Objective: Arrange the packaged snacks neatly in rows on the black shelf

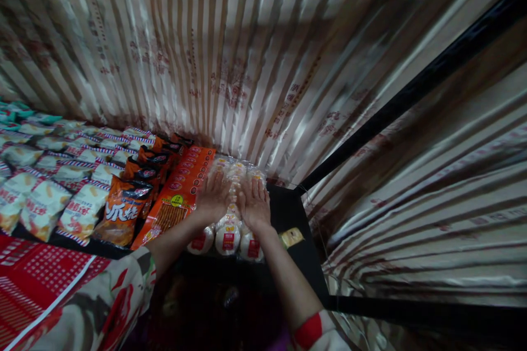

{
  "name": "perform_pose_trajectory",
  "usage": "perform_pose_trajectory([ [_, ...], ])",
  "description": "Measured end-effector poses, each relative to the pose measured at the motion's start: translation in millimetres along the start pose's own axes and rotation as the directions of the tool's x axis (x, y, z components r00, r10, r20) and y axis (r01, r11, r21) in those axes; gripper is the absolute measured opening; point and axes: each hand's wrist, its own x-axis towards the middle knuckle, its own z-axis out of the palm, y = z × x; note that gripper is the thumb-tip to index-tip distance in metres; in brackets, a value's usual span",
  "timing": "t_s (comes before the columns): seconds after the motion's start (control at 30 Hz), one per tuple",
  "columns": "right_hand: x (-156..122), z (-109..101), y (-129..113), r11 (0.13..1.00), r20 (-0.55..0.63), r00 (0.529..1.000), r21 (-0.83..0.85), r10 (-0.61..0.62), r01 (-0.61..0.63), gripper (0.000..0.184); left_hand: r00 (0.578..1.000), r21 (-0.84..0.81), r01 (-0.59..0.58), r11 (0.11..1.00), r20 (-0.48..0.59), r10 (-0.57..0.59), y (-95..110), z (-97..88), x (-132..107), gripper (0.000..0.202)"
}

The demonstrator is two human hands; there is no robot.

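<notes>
Rows of round white packs in clear wrap with red labels, perhaps rice crackers [228,235], lie at the right end of a black shelf [304,263]. My left hand [213,197] rests flat on the left rows, fingers stretched toward the back. Beside it, my right hand [255,203] lies flat on the right rows with its fingers extended. Neither hand grips anything. Left of the crackers is a large orange snack bag [181,189] with a picture of brown sticks. A small yellowish packet [291,237] lies right of my right wrist.
Black-and-orange snack bags [119,211] and white snack bags [84,208] stand in rows on the left. A red plastic basket [37,269] is at lower left. Striped sheeting [230,55] hangs behind, and a dark bar [411,88] slants across the right.
</notes>
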Motion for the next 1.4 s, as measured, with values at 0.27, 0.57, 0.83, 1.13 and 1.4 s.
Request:
perform_pose_trajectory([
  [0.27,45.3,11.8,-17.6,0.998,0.03,0.998,0.032,-0.062,0.061,0.054,0.988,0.026,0.074,0.997,0.132,-0.077,-16.7,12.4,47.4,0.051],
  [0.57,66.9,22.0,-24.6,0.998,0.062,0.997,0.029,-0.054,0.052,0.054,0.99,0.034,0.041,0.999,0.136,-0.045,-28.3,31.6,58.4,0.051],
  [0.83,66.1,27.3,-23.5,0.998,0.08,0.995,0.041,-0.06,0.057,0.055,0.997,0.026,0.008,1.0,0.076,-0.01,-28.1,32.8,49.8,0.049],
  [1.13,63.9,30.5,-24.7,0.997,0.098,0.994,0.062,-0.042,0.036,0.056,0.994,0.051,0.007,0.999,0.111,-0.012,-29.3,38.1,48.1,0.05],
  [1.4,62.4,22.3,-21.1,0.997,0.04,0.998,0.054,-0.056,0.054,0.057,0.998,0.035,0.007,0.999,0.057,-0.009,-31.8,40.1,49.6,0.049],
])
